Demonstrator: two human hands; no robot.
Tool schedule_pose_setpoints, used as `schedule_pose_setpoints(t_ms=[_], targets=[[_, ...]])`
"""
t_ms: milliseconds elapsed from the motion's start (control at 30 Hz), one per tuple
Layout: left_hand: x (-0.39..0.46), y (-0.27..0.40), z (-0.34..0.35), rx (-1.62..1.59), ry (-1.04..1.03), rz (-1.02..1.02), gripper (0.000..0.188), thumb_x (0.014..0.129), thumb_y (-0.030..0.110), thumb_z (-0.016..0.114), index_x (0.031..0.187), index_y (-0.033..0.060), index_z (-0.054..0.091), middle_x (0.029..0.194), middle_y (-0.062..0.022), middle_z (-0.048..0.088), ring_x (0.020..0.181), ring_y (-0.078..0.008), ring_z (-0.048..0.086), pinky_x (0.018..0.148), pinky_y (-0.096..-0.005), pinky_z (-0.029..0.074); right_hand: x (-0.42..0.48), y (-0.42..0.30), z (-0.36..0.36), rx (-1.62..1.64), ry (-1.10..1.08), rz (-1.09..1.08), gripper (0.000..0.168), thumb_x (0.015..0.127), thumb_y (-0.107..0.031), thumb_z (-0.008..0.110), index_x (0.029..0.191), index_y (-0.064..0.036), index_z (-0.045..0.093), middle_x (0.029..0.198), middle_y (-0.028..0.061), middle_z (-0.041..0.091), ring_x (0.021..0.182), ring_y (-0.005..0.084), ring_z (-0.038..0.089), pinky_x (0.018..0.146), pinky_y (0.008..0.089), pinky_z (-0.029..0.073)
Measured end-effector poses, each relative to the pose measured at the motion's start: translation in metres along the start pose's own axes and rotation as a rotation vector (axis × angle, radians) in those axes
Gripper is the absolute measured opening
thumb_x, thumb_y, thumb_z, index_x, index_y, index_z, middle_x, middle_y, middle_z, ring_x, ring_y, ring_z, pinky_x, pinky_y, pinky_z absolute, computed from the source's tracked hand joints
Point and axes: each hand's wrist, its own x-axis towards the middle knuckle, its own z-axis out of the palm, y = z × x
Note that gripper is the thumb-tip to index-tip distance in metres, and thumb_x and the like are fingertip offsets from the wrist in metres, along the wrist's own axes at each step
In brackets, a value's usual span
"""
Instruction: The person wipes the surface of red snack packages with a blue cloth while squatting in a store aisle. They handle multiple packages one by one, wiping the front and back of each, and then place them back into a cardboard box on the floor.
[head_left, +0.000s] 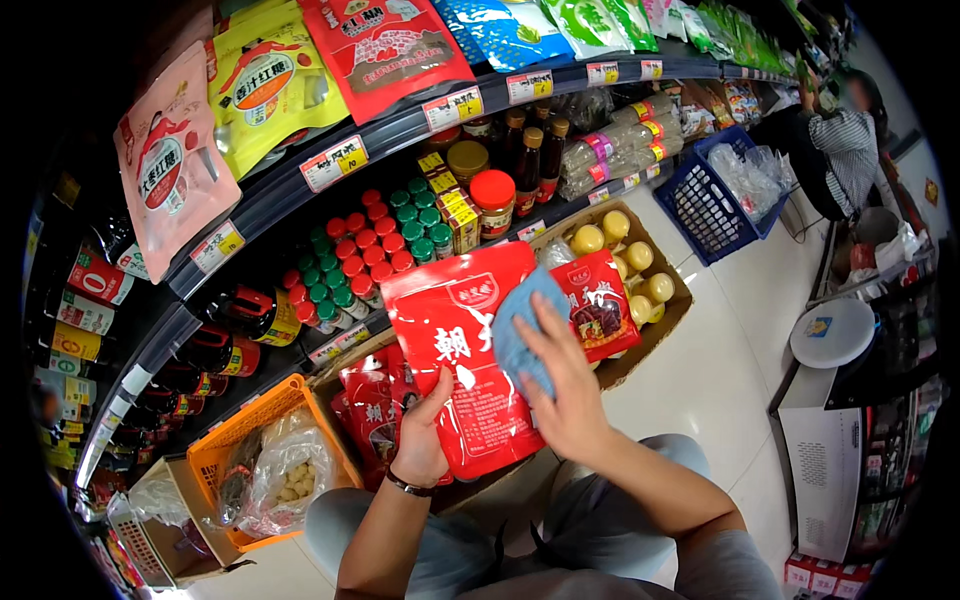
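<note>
A large red plastic packet (480, 420) with white print is held up before me, tilted slightly. My left hand (421, 435) grips its lower left edge, thumb on the printed side. My right hand (559, 375) presses a blue cloth (525, 307) flat on the packet's upper right part. Just behind, to the right, a smaller red packet of dried chillies (604, 307) lies on a cardboard box (671, 319) of yellow-capped jars. More red packets (371, 412) stand in a box at the left, partly hidden by the held packet and my left hand.
Shelves (277, 202) with pouches, spice jars and bottles curve across the front. An orange crate (259, 420) holding bagged goods is at the left. A blue basket (709, 202) with plastic bags stands at the right, near a crouching person (844, 150). A round white lid (832, 334) is at the right.
</note>
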Motion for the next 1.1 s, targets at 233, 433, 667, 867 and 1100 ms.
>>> schedule_pose_setpoints(t_ms=[233, 433, 667, 867, 1100], targets=[[-0.002, -0.021, 0.006, 0.292, -0.008, -0.211, 0.043, 0.103, 0.028, 0.055, 0.137, 0.0023, 0.049, 0.132, -0.0082, 0.060, 0.117, -0.0160, 0.061, 0.100, -0.0338, 0.049, 0.018, 0.035, -0.021, 0.201, 0.217, 0.211, 0.039, 0.094, -0.007, 0.056, 0.133, -0.004, 0.055, 0.144, 0.0168, 0.052, 0.141, 0.0349, 0.041, 0.117, 0.0464, 0.027], [0.004, -0.029, 0.002, 0.361, -0.018, -0.248, 0.047, 0.102, 0.030, 0.057, 0.139, 0.0034, 0.047, 0.131, -0.0063, 0.060, 0.118, -0.0146, 0.059, 0.102, -0.0329, 0.047, 0.012, 0.010, -0.014, -0.192, 0.022, -0.059, 0.045, 0.087, -0.007, 0.062, 0.132, -0.008, 0.057, 0.140, 0.0146, 0.055, 0.139, 0.0337, 0.043, 0.118, 0.0517, 0.023], [0.008, -0.050, -0.019, 0.419, 0.021, -0.235, 0.045, 0.102, 0.017, 0.053, 0.143, 0.0015, 0.042, 0.138, -0.0110, 0.054, 0.125, -0.0185, 0.055, 0.105, -0.0350, 0.045, 0.005, 0.012, 0.004, -0.062, -0.183, -0.209, 0.050, 0.079, -0.001, 0.062, 0.128, -0.004, 0.058, 0.138, 0.0165, 0.055, 0.134, 0.0340, 0.049, 0.115, 0.0493, 0.035], [0.012, -0.042, -0.012, 0.447, 0.082, -0.170, 0.043, 0.102, 0.022, 0.055, 0.138, -0.0006, 0.046, 0.136, -0.0102, 0.056, 0.124, -0.0165, 0.055, 0.105, -0.0335, 0.044, -0.007, 0.013, 0.006, -0.117, -0.205, -0.284, 0.057, 0.070, 0.006, 0.061, 0.126, -0.005, 0.059, 0.136, 0.0130, 0.059, 0.133, 0.0301, 0.051, 0.116, 0.0483, 0.037], [0.008, -0.024, 0.007, 0.274, 0.151, -0.164, 0.040, 0.101, 0.030, 0.058, 0.132, 0.0041, 0.052, 0.124, -0.0085, 0.065, 0.110, -0.0165, 0.065, 0.093, -0.0331, 0.054, 0.021, 0.047, -0.019, 0.078, -0.010, 0.098, 0.045, 0.081, 0.011, 0.058, 0.123, -0.004, 0.059, 0.134, 0.0179, 0.058, 0.132, 0.0376, 0.049, 0.115, 0.0474, 0.035]])
